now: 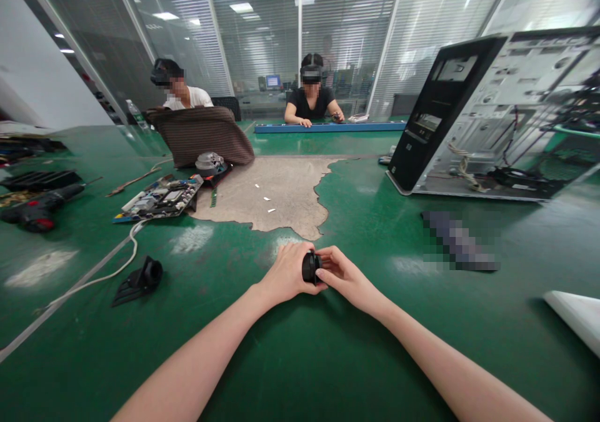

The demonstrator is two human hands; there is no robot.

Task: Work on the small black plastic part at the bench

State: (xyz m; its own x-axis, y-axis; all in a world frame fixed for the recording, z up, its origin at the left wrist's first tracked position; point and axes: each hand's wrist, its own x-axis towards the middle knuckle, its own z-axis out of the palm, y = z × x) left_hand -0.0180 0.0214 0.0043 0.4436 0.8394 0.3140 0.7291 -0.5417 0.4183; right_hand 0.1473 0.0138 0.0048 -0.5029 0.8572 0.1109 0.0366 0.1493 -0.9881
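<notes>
Above the near part of the green table, both my hands meet around a small black round part (309, 267). It looks like a ribbed plastic piece, but its exact kind does not show. My left hand (287, 273) wraps its far and near sides, thumb toward me. From the other side, my right hand (345, 274) grips it between thumb and fingers. My palms and fingers hide much of it. To the left on the table lies a black plastic piece (143, 278) with a round collar and a slotted flat end.
An opened computer case (469, 122) stands at right, near a dark flat item (459, 241). At left lie a circuit board (164, 197), a cooling fan (210, 164), a power drill (40, 208) and a white cable (134, 247). Two people sit across the table.
</notes>
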